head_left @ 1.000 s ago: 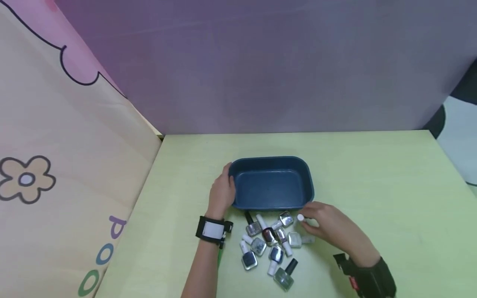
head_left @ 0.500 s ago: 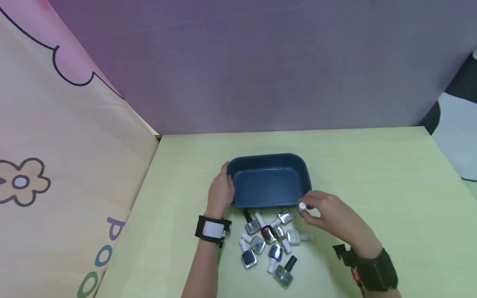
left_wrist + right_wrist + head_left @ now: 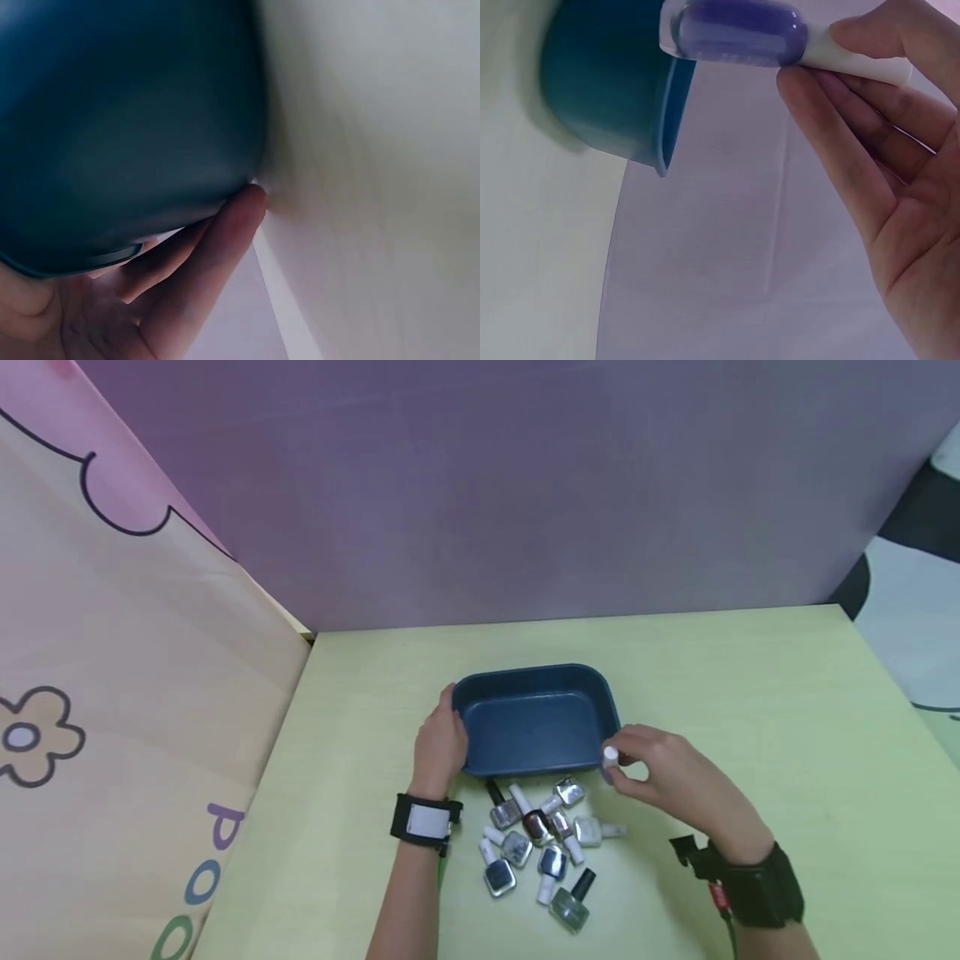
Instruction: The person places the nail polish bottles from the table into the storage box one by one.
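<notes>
A deep blue rectangular plastic tub [image 3: 536, 735] stands on the table with a bare floor inside. My left hand [image 3: 440, 743] grips its left end, and in the left wrist view the fingers [image 3: 232, 232] lie along the outer wall. At the tub's near right corner, my right hand [image 3: 663, 777] pinches a nail polish bottle by its white cap [image 3: 611, 757] between thumb and fingers. The right wrist view shows this bottle's purple body [image 3: 742, 31] level with the tub's rim. Whether it touches the rim I cannot tell.
Several nail polish bottles lie in a loose cluster just in front of the tub, among them a dark red one [image 3: 537, 827], a dark blue one [image 3: 498, 877] and a greenish one with a black cap [image 3: 570, 910]. A purple-grey panel [image 3: 525, 510] rises behind the table [image 3: 750, 710].
My right hand has lifted the nail polish bottle away from the cluster and up to the tub's near right corner. My left hand keeps its grip on the tub.
</notes>
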Action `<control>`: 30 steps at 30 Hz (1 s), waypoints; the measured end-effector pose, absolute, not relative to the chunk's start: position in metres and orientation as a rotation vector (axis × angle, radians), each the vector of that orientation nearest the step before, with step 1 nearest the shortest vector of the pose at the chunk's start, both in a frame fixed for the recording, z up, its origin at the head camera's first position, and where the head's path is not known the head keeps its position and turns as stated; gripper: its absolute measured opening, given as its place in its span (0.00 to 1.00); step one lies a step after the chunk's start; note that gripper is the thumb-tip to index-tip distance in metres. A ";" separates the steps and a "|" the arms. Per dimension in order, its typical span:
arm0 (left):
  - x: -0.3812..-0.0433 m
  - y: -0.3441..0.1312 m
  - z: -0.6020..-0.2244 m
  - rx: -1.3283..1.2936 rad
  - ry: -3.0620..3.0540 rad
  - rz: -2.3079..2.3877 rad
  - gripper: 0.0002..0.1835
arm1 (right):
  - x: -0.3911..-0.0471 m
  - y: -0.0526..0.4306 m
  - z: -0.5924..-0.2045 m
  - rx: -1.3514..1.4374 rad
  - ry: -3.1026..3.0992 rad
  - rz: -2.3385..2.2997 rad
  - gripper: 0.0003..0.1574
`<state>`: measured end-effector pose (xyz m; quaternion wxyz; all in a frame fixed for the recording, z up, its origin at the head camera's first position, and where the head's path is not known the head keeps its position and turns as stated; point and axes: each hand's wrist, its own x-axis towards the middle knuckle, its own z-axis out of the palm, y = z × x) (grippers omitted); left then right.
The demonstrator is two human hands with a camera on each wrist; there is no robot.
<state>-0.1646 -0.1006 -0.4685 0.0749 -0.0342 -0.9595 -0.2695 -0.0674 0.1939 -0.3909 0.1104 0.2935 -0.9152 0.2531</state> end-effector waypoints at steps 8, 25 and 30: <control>-0.165 -0.097 -0.470 -0.105 -2.890 -0.810 0.26 | -0.073 0.198 -0.388 0.834 -2.653 0.744 0.11; -0.160 -0.087 -0.466 -0.122 -2.891 -0.744 0.25 | -0.083 0.200 -0.402 0.617 -2.850 0.825 0.13; -0.160 -0.087 -0.466 -0.134 -2.877 -0.719 0.25 | -0.088 0.201 -0.410 0.620 -2.852 0.821 0.13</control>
